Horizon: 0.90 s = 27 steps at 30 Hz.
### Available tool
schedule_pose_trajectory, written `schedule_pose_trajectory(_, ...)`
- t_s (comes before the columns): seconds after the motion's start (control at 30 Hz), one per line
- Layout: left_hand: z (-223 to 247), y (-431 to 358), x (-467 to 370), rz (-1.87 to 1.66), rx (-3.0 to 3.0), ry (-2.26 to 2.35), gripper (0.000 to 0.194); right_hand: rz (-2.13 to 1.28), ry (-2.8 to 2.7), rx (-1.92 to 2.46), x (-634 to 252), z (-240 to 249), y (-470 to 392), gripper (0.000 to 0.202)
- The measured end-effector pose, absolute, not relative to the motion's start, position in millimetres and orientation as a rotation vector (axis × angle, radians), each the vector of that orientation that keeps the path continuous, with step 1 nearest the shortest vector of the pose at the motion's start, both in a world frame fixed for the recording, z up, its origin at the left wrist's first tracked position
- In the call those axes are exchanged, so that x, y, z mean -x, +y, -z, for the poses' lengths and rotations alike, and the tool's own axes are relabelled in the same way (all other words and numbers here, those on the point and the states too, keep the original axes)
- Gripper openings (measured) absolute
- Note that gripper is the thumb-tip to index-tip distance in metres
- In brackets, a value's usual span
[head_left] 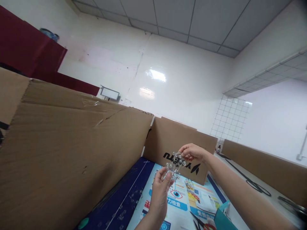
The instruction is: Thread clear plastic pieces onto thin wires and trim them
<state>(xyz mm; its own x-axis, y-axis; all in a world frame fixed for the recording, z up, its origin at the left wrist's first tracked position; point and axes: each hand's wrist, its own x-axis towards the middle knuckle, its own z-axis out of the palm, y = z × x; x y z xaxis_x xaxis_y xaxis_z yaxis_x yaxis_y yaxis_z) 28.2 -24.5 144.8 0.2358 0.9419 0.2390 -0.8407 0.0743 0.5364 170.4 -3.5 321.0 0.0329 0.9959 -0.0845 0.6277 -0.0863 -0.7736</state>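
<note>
Both hands are raised above the printed table cover, with a cluster of small clear plastic pieces (173, 170) between them. My left hand (162, 188) pinches the lower part of the cluster between thumb and fingers. At the upper part (178, 157), the curled fingers of my right hand (192, 151) close on the transparent pieces. Glare and small size hide the exact shape of the pieces. Another clear item (189, 184) lies on the cover beyond the hands.
Cardboard panels (79, 153) stand at the left and behind. Scissors with red handles (206, 226) and a teal object (223, 218) lie at the front right. Small clear pieces lie on the dark blue strip (129, 195). Black cable (257, 187) rests at the right.
</note>
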Motion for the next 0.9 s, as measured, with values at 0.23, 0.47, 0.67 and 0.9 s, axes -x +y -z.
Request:
schedule_pose_trajectory(0.23, -143, -25, -30, -1.43, -0.787, 0.262, 0.041, -0.927, -1.62, 1.736, -186, -314, -2, 0.028)
schedule_pose_trajectory(0.47, -144, -14, -23, -1.485, -0.91, 0.348, 0.037, -0.952, -1.618, 1.67, -194, -311, -6, 0.03)
schedule_pose_trajectory(0.67, -147, -11, -17, -1.526, -0.966, 0.37, 0.034, -0.975, -1.6, 1.537, -192, -298, -12, 0.029)
schedule_pose_trajectory(0.9, -141, -6, -16, -1.555, -1.136, 0.476, 0.032, -0.962, -1.448, 1.375, -194, -255, -16, 0.023)
